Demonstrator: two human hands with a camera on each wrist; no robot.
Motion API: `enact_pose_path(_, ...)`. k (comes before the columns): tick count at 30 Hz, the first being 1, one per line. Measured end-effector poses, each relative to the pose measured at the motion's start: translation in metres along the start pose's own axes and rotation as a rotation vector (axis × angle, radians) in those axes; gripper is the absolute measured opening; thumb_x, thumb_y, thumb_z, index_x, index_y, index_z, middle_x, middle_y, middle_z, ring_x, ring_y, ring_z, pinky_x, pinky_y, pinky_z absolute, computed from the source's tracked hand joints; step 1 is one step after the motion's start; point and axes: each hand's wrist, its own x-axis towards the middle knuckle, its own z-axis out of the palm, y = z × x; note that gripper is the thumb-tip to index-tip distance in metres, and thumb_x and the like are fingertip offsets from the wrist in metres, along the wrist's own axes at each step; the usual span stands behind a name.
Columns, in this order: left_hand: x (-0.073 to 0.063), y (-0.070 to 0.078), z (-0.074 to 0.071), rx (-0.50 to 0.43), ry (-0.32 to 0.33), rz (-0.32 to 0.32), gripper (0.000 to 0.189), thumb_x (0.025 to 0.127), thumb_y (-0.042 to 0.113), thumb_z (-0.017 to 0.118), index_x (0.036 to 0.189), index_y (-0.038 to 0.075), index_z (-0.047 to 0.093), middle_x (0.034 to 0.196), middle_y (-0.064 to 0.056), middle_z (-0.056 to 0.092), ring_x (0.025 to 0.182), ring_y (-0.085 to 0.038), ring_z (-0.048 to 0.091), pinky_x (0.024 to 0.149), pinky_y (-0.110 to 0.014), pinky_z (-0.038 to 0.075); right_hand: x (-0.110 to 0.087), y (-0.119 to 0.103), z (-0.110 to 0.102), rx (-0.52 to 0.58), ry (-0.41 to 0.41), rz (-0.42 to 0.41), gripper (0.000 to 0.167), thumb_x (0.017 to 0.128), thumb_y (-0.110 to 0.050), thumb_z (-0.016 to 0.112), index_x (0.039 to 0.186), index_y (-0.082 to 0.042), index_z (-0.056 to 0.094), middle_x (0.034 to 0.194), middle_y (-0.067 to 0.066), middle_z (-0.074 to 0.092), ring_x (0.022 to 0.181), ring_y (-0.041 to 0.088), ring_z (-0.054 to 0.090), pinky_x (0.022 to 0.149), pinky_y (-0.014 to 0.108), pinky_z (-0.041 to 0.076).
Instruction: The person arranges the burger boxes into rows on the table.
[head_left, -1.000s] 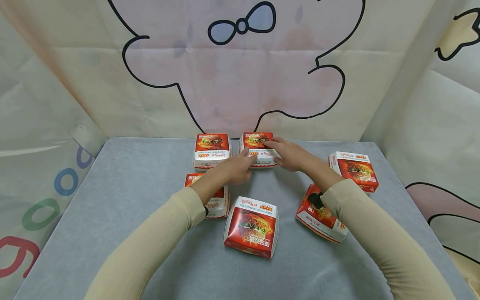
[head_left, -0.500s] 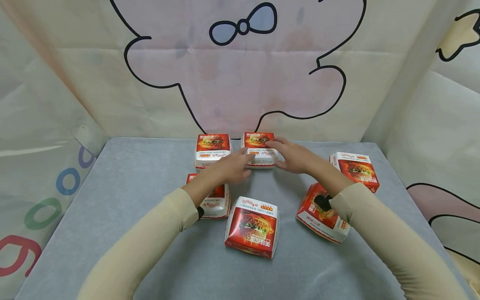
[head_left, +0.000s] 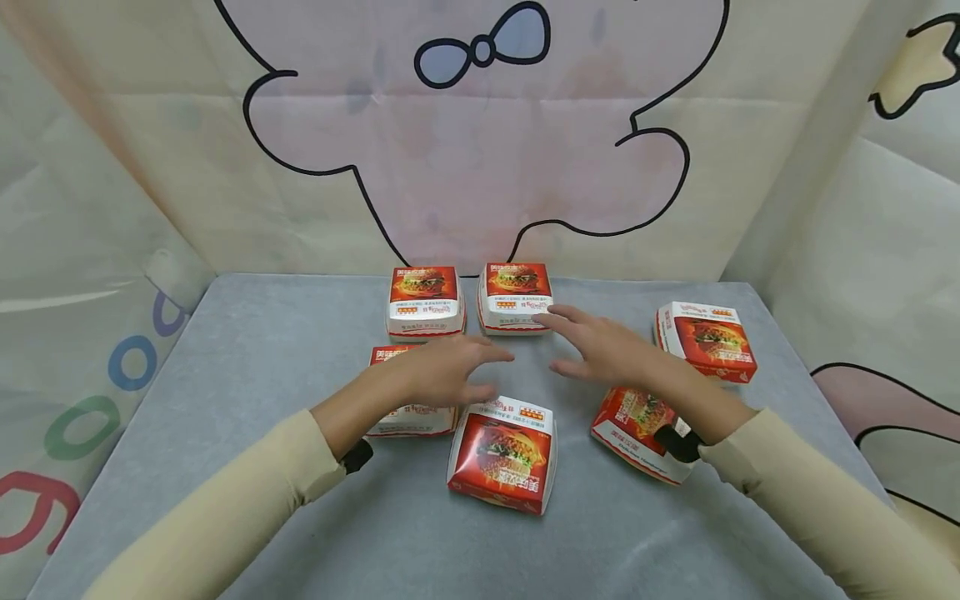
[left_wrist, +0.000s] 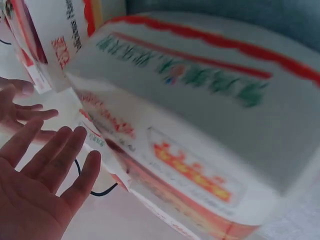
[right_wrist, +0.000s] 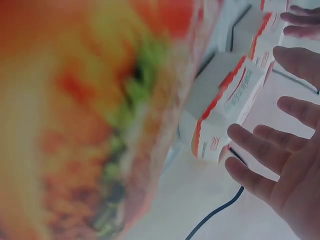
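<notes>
My left hand (head_left: 442, 371), fingers extended and holding nothing, hovers over the left burger box (head_left: 420, 421) and hides part of it. Its thumb overlaps the top edge of the front burger box (head_left: 502, 457). The back right burger box (head_left: 517, 298) lies nearest the fingertips of my right hand (head_left: 603, 348), which is spread and holds nothing. Beside that box stands the back left burger box (head_left: 424, 302), a narrow gap between them. In the left wrist view a burger box (left_wrist: 200, 110) looms large beside the spread left hand (left_wrist: 45, 185).
Below my right forearm lies a tilted burger box (head_left: 637, 429); another burger box (head_left: 708, 342) sits farther right. All rest on a grey cloth-covered table (head_left: 285, 333). A printed curtain (head_left: 480, 167) rises behind the table's back edge.
Both hands have drawn back from the back right burger box towards the body, the left also moving left. Their fingers have come off that box. The boxes stay where they were.
</notes>
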Motion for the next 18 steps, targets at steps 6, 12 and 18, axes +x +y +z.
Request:
enact_pose_path(6, -0.013, 0.0, 0.007, 0.011, -0.047, -0.002, 0.073, 0.083, 0.051, 0.077, 0.147, 0.024, 0.052, 0.15, 0.0, 0.048, 0.136, -0.019, 0.045, 0.105, -0.041, 0.045, -0.016, -0.012, 0.01, 0.069, -0.05, -0.043, 0.068, 0.094, -0.038, 0.068, 0.153, -0.019, 0.039, 0.154, 0.014, 0.04, 0.129, 0.036, 0.052, 0.098, 0.058, 0.046)
enact_pose_path(12, -0.022, -0.002, 0.01, -0.01, -0.103, 0.027, 0.085, 0.073, 0.055, 0.084, 0.147, 0.027, 0.051, 0.149, 0.002, 0.048, 0.135, -0.019, 0.045, 0.106, -0.043, 0.044, -0.026, -0.017, 0.021, 0.128, -0.111, -0.069, 0.066, 0.096, -0.048, 0.062, 0.152, -0.021, 0.041, 0.152, 0.008, 0.044, 0.132, 0.031, 0.05, 0.101, 0.055, 0.046)
enact_pose_path(18, -0.025, -0.003, 0.015, 0.034, -0.121, 0.065, 0.084, 0.071, 0.055, 0.085, 0.145, 0.029, 0.053, 0.146, 0.003, 0.05, 0.131, -0.019, 0.047, 0.106, -0.045, 0.043, -0.029, -0.018, 0.026, 0.187, -0.152, -0.051, 0.07, 0.095, -0.055, 0.06, 0.152, -0.019, 0.042, 0.152, 0.008, 0.044, 0.135, 0.031, 0.046, 0.101, 0.057, 0.045)
